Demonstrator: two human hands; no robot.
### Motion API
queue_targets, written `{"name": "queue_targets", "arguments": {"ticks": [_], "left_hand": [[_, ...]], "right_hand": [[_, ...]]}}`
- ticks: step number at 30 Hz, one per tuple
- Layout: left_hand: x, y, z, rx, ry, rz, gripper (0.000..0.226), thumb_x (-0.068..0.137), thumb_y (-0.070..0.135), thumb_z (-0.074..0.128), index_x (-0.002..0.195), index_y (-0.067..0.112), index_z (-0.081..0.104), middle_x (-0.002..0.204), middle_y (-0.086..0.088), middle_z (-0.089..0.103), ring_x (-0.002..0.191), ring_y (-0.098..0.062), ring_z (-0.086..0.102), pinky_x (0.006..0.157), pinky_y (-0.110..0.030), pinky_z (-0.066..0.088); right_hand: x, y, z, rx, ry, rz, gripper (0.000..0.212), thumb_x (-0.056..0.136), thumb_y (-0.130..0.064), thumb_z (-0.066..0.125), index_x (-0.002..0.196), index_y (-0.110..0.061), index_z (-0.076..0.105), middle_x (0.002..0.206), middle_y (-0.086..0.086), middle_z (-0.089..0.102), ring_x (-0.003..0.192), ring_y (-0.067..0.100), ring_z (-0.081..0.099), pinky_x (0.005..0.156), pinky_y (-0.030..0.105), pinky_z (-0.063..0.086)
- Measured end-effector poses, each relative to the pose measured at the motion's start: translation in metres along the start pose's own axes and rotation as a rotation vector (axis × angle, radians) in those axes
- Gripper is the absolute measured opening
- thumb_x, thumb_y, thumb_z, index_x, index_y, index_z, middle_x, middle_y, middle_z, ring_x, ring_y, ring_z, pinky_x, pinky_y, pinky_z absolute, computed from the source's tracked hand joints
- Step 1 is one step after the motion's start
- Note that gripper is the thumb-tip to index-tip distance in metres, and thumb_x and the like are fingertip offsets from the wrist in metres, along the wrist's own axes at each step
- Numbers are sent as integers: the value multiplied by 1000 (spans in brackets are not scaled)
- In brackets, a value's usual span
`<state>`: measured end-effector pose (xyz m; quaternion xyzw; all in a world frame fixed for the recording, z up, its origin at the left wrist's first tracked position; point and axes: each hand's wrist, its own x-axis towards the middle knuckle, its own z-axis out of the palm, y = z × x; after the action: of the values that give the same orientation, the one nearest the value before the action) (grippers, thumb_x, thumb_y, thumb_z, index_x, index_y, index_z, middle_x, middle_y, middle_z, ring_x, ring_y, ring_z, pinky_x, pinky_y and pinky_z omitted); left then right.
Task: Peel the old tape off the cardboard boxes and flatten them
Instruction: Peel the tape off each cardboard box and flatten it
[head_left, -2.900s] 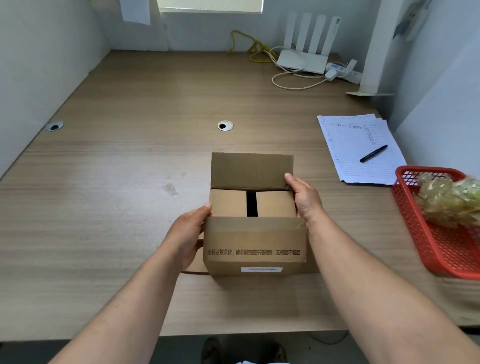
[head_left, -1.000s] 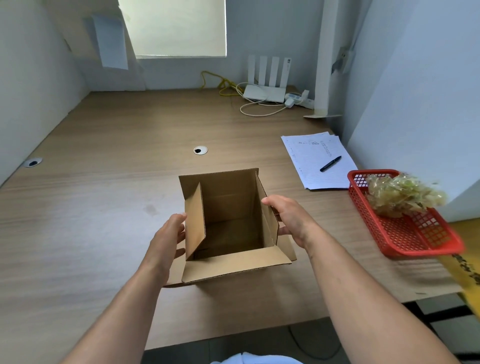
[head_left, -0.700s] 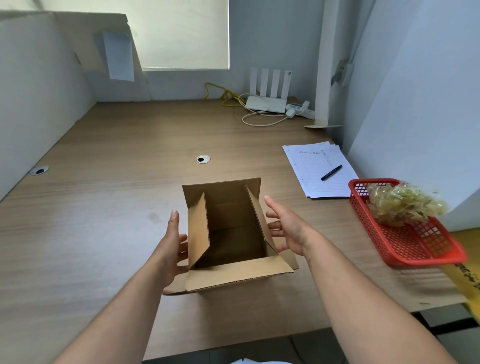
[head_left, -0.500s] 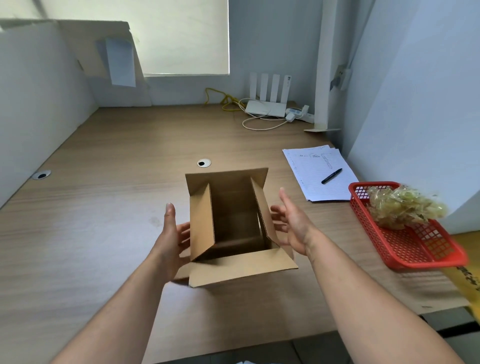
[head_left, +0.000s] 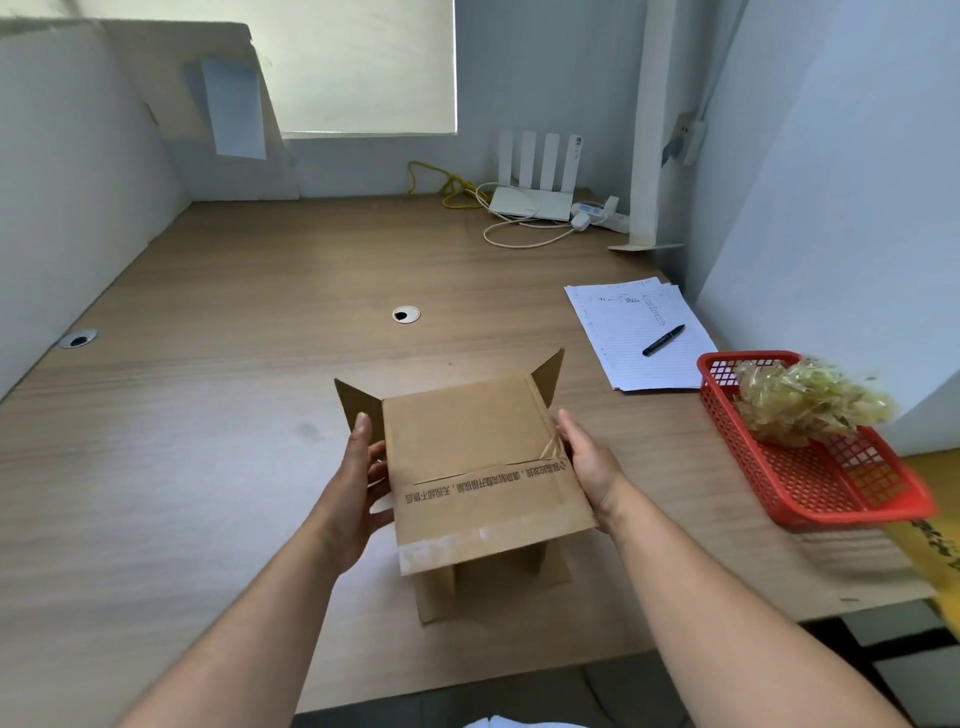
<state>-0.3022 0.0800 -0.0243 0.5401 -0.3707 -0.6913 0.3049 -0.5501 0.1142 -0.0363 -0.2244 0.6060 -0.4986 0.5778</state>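
Now left hand (head_left: 353, 483), right hand (head_left: 587, 462), fingers straight, press side edges of cardboard box (head_left: 467, 447); woodgrain table (head_left: 208, 441) runs wide leftward.

Right hand (head_left: 587, 462) fingers hidden behind cardboard box (head_left: 483, 457), yellow thing (head_left: 935, 551) cut off at right edge

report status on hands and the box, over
Left hand and right hand flat against sides of the cardboard box. Box not flattened, flaps open, tape strip on near edge. Red basket off right, clear of the work.
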Motion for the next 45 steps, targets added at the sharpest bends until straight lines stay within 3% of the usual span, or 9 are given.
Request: {"name": "queue_targets", "arguments": {"ticks": [5,10,14,18,28,31,33,37,45], "left_hand": [[1,-4,2,103,12,21,71,70,78,49,126,35,55,125,7,60,117,-14,55,98,-41,46],[1,-7,-7,48,144,4,42,85,40,67,119,20,51,110,-2,67,93,-19,68,74,-35,55],[-6,-7,-30,12,189,0,25,89,25,64,111,17,57,96,-6,72,71,-20,71,53,-30,54],[-11,-14,-56,11,251,19,18,90,12,61,106,20,60,87,-5,73,66,-21,70,49,-31,53],[0,-53,-88,151,407,22,29,87,5,62,113,19,58,106,-10,69,81,-23,66,65,-32,52],[4,-70,-92,452,518,35,57,87,12,64,138,19,42,131,-12,56,108,-27,58,90,-39,49],[3,-81,-90,768,603,76,77,87,25,65,151,18,22,151,-13,31,136,-31,33,111,-43,28],[4,-107,-75,1278,414,198,82,93,60,39,153,28,-5,160,-3,-14,146,-18,-16,116,-37,-9],[13,-133,-82,1612,238,153,91,58,74,-39,139,32,-32,146,-1,-42,133,-19,-42,111,-40,-26]], "right_hand": [[0,3,2,-59,1,35,40,99,-38,44,92,-8,70,81,7,74,73,20,70,58,29,56],[3,8,26,-332,-23,-62,36,103,-34,32,113,-12,58,128,13,58,122,25,51,108,39,37],[8,17,45,-618,-33,-190,48,103,-31,28,142,-5,38,149,10,37,136,16,33,111,22,20],[12,49,59,-1106,-26,-114,59,99,-47,32,151,-25,18,159,7,10,146,26,8,117,42,11],[9,96,75,-1636,-173,-137,64,93,-51,43,148,-45,10,160,8,-8,146,25,-7,115,54,5],[10,103,78,-1729,-178,-122,64,94,-52,41,148,-44,7,159,10,-9,146,27,-8,113,58,7],[11,104,78,-1755,-179,-130,64,94,-53,40,147,-44,6,159,10,-7,146,28,-8,111,59,9],[12,105,78,-1783,-160,-159,64,93,-54,41,147,-44,8,159,11,-4,146,29,-4,110,58,12],[32,85,83,-1714,-21,-400,58,89,-58,45,140,-32,36,145,14,33,132,31,28,107,44,23]]}}
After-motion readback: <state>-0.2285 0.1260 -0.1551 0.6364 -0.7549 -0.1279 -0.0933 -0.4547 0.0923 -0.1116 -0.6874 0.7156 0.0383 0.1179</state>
